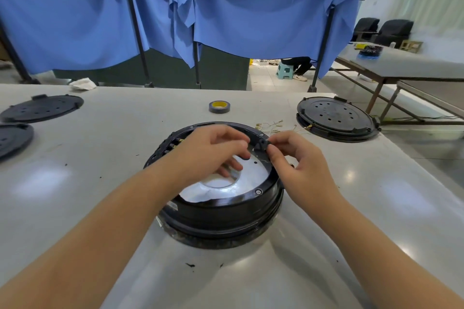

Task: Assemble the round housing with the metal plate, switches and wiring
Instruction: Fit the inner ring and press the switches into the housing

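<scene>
The black round housing (226, 211) stands in the middle of the table, with the shiny metal plate (253, 173) lying inside it. Small black switches (173, 144) line its far left inner rim. My right hand (298, 160) pinches a small black switch (262, 144) at the housing's far right rim. My left hand (213, 148) hovers over the plate, its fingertips closed near the same switch; whether they touch it I cannot tell. Thin yellow wires (273, 126) lie on the table just behind the housing.
A roll of tape (219, 106) with a yellow core sits behind the housing. Black round covers lie at the far right (336, 118) and at the left (42, 108), (12, 138). A blue curtain (226, 12) hangs behind the table. Another table stands at the right.
</scene>
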Demonstrator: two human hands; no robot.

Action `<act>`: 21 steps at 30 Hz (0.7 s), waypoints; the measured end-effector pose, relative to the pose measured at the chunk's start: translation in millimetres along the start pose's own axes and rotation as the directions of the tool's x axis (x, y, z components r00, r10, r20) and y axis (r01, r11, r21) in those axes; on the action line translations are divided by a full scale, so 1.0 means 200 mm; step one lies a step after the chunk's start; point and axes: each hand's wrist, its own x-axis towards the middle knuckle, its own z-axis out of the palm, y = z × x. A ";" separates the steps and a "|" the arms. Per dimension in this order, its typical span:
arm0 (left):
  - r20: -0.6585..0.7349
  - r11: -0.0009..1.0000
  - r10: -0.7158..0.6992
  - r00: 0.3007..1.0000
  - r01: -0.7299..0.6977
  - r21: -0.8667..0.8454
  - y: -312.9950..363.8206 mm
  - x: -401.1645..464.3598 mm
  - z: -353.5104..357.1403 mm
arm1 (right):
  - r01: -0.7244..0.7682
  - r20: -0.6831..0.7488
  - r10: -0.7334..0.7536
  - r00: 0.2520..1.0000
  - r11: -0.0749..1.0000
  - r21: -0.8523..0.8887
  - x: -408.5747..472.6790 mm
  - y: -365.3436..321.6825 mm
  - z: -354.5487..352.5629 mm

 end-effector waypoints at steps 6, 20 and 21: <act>0.036 0.973 -0.227 0.973 0.225 0.042 0.07 0.19 0.05 | 0.019 0.029 -0.019 0.999 1.000 -0.022 -0.01 0.02 -0.01; 0.394 0.899 -0.275 0.877 0.379 -0.218 -0.01 0.21 0.02 | 0.153 0.020 -0.151 0.988 0.984 -0.095 0.02 0.02 -0.05; 0.392 0.894 -0.273 0.878 0.382 -0.234 -0.01 0.21 0.02 | 0.135 0.019 -0.133 0.991 0.987 -0.093 0.03 0.02 -0.06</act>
